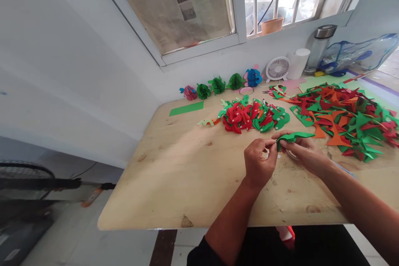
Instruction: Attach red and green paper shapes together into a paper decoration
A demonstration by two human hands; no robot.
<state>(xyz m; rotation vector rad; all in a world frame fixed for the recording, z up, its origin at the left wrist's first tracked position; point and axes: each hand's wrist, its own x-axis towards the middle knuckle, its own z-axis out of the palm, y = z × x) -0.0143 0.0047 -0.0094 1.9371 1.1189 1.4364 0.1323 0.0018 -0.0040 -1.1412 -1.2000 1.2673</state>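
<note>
Folded paper: A green paper piece (294,136), in layers, is held above the desk (174,174), near its front edge.
Right hand (304,151): The grip pinches the green paper piece between thumb and fingers, its pointed end jutting to the right.
Left hand (259,158): Thumb and fingertips draw close together at the paper's left end — whether this grip pinches it too is hard to tell.
Cut shapes: Just beyond the hands sits a pile of red and green shapes (238,118), many dotted with small white squares.
Scraps: A heap of offcuts (343,120) in red, orange and green spreads across the right side.
Loose sheet: A green strip (186,108) lies flat toward the far left corner.
Along the wall: Three green paper ornaments (217,85) stand between a pink-and-blue one (189,92) and a blue one (254,77).
Back right: A small white fan (277,69), a white cylinder (299,64) and a glass bottle (319,52) line up — a clear pouch (358,56) beside them.
</note>
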